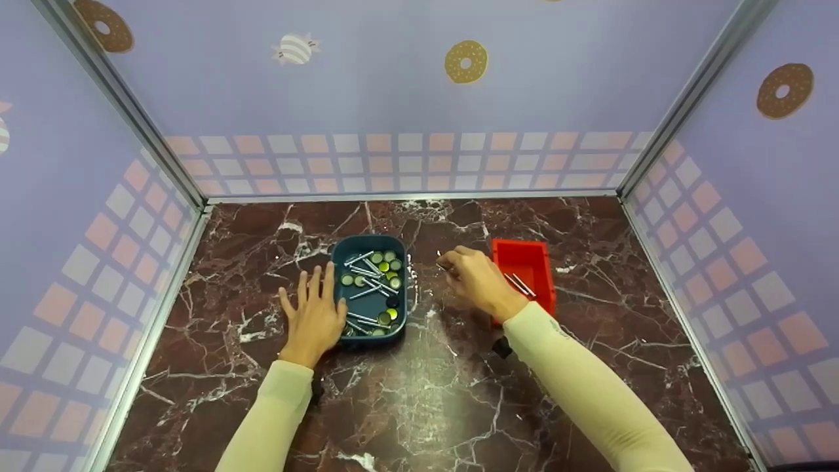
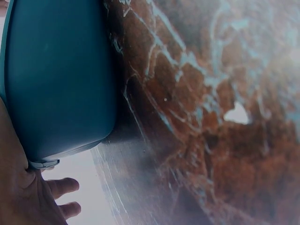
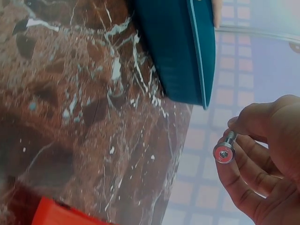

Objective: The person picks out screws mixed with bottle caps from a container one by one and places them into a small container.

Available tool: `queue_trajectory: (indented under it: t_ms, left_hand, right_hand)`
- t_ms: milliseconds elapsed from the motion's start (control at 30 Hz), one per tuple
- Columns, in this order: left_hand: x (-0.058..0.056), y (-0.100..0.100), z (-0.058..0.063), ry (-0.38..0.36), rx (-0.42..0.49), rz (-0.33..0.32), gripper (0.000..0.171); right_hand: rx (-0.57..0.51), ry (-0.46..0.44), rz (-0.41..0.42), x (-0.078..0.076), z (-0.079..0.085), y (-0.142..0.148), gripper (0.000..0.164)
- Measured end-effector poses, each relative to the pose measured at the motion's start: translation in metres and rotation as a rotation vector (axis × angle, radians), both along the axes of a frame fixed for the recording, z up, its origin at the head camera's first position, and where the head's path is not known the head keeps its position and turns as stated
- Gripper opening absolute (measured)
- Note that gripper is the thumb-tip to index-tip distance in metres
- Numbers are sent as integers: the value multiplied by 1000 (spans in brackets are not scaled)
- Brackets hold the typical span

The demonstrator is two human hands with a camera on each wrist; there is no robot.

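Observation:
My right hand [image 1: 477, 278] is above the table between the two bins and pinches a hex-socket bolt [image 3: 224, 153] between thumb and fingers. In the right wrist view the bolt's round head faces the camera, while much of its shank is hidden by the fingers. Spread fingers of my left hand [image 1: 314, 321] lie along the left side of a dark teal bin [image 1: 404, 288], the thumb right at its rim. Inside that bin are several long metal bolts [image 1: 368, 270] and several round caps [image 1: 395, 283], greenish, yellow and dark.
Right of the teal bin stands a red bin [image 1: 522, 254], partly behind my right wrist, with a few bolts [image 1: 522, 286] in it. Both are on a dark marbled table [image 1: 426, 387]. Patterned panels [image 1: 406, 98] enclose the back and both sides.

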State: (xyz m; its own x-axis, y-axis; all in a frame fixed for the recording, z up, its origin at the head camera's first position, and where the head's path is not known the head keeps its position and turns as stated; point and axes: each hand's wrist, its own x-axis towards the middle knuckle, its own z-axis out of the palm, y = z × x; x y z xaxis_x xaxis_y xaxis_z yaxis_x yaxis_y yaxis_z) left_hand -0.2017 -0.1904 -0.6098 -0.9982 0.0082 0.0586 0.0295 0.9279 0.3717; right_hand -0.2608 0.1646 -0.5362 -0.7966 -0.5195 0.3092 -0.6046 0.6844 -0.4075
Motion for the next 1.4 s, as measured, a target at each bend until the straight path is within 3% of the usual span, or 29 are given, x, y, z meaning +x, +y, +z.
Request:
queue_trajectory:
  t_ms: [267,933,1400]
  left_hand:
    - [-1,0,0,-5,-10,3,82]
    - [0,0,3,0,6,-5,81]
    - [1,2,3,12,-7,9,80]
  right_hand:
    - [-18,-47,-43,-2,1,17,28]
    - [-81,-15,-119,-4,-1,58,21]
    - [-92,-54,-197,-5,-5,84,18]
